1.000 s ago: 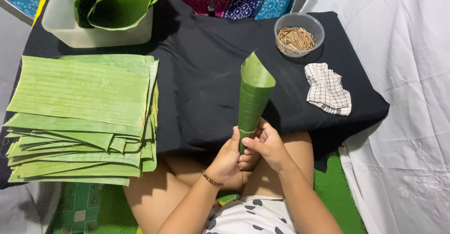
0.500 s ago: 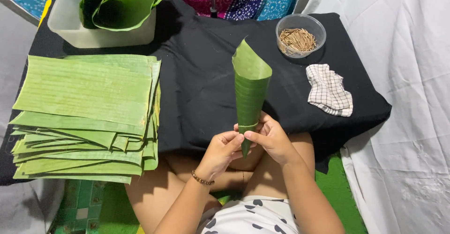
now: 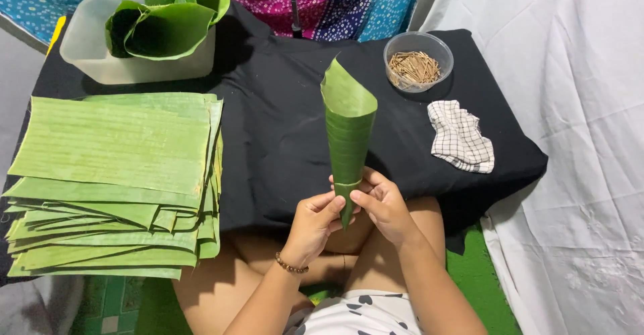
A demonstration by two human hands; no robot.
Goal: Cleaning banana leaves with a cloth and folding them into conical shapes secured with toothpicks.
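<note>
Where both hands point(image 3: 352, 207) meet, leaf cone point(image 3: 349, 124) stands upright

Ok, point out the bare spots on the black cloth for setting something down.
Bare: the black cloth between the leaf stack and leaf cone, and behind the cone toward the tub. Crowded: right side, with the stick bowl and checked rag.

My left hand point(image 3: 314, 219) and right hand point(image 3: 384, 204) pinch the leaf cone point(image 3: 347, 130) upright at its tip. Cut leaves point(image 3: 114, 181) lie stacked left
</note>
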